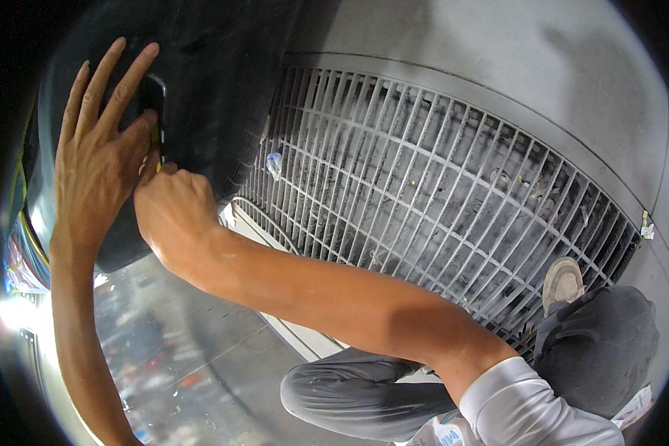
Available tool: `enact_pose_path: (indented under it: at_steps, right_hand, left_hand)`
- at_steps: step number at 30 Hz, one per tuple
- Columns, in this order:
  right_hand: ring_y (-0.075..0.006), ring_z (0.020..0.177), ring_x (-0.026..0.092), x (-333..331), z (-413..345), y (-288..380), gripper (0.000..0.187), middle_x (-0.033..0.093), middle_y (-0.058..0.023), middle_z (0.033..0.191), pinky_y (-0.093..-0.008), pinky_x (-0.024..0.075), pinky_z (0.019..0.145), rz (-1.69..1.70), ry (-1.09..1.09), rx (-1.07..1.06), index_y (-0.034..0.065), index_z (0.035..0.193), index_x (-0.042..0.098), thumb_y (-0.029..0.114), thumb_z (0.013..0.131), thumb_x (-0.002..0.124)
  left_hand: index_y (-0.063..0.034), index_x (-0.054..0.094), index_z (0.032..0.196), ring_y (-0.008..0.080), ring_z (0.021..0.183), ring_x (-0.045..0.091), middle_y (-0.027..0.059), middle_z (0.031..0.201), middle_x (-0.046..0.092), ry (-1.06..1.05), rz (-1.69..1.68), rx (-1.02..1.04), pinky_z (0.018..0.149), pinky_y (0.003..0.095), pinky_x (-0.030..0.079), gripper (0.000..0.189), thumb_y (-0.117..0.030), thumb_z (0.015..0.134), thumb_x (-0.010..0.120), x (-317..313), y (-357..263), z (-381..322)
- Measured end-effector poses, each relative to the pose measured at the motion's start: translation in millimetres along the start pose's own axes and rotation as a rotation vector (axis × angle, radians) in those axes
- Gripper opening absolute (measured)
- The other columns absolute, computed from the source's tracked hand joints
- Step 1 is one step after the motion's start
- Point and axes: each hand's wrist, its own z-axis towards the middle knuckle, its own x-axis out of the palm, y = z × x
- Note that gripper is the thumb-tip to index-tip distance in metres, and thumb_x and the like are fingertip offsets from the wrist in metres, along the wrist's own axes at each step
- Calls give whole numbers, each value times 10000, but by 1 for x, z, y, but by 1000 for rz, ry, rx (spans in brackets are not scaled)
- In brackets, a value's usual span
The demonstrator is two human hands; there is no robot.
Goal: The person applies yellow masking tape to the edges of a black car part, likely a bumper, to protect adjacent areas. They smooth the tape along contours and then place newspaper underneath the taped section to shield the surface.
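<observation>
A large dark, smooth panel stands before me, with a rounded opening edged by a pale line. My left hand lies against the panel beside that opening, its fingers spread and its thumb at the opening's edge. Just below the thumb, a narrow yellow strip shows inside the opening; whether it is tape or part of a tool cannot be made out. My right hand is curled in a fist at the strip's lower end, apparently pinching it. Its fingertips are mostly hidden.
Metal floor grating stretches to the right, with dust and debris beneath. A small clear plastic piece lies on it. My bent knees and one shoe are at lower right. Cables run at far left, near a bright light.
</observation>
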Motion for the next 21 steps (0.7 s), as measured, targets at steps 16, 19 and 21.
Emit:
enact_pose_path:
  at_steps: [16,19,21]
  right_hand:
    - [-284,814,757,11,-9,-6,576,721,-184,998,-368,587,706,-66,27,-16,-115,1384,538,84,860,672]
    - [-293,825,754,17,-13,-4,600,716,-186,1017,-380,588,717,-82,16,-9,-126,1404,516,83,863,669]
    - [-311,839,749,23,-16,-4,598,711,-187,1032,-393,590,736,-76,-43,-5,-124,1406,513,92,869,666]
  left_hand:
    - [-190,817,982,219,1580,233,-61,1626,423,73,-7,197,1328,389,208,244,-290,759,833,1,15,-4]
    - [-199,818,1007,206,1574,250,-61,1587,477,109,91,225,1336,382,173,258,-300,769,825,-8,10,0]
    - [-170,811,1021,228,1574,249,-29,1578,489,124,136,236,1334,402,176,251,-279,794,805,-11,9,-3]
